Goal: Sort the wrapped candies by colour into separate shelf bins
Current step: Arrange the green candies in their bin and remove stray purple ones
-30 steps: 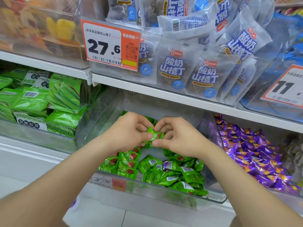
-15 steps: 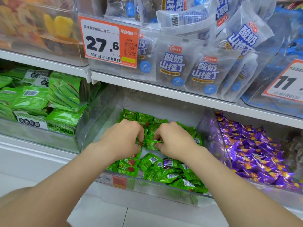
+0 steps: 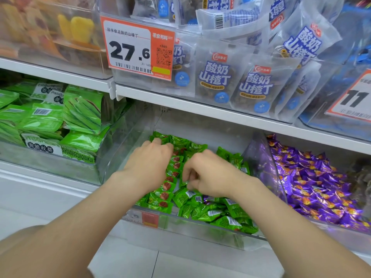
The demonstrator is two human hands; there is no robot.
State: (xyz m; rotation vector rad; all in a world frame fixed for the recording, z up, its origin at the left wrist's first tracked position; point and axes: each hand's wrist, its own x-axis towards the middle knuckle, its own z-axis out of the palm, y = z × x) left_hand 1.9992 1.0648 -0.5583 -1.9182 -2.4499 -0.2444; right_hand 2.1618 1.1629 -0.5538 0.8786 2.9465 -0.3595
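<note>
A: What is found left of the left hand [image 3: 149,164]?

B: Green packets [image 3: 50,121] are stacked there in a separate clear box, well apart from the hand.

A: How is the left hand placed?

B: It is laid knuckles-up inside the middle bin [image 3: 128,137], over the far part of the green candies [image 3: 210,215]. The fingers are bent down among the wrappers and the tips are hidden, so it cannot be told whether anything is gripped.

A: What is seen between the hands?

B: A row of green candies with red marks on the wrappers is seen running from the near rim toward the back of the bin.

A: And the right hand [image 3: 209,176]?

B: It is held just beside the left one, nearer the rim, over the same candies. Its fingers are curled toward the thumb and green wrappers lie right under them. The hand is blurred, so it cannot be told whether one is pinched.

A: Is any other colour mixed in?

B: One purple candy [image 3: 209,198] is seen among the green ones, just below the right hand.

A: What is found right of that hand?

B: A clear divider [image 3: 259,157] is set beside the wrist, and purple candies [image 3: 311,177] are heaped beyond it in the next bin.
</note>
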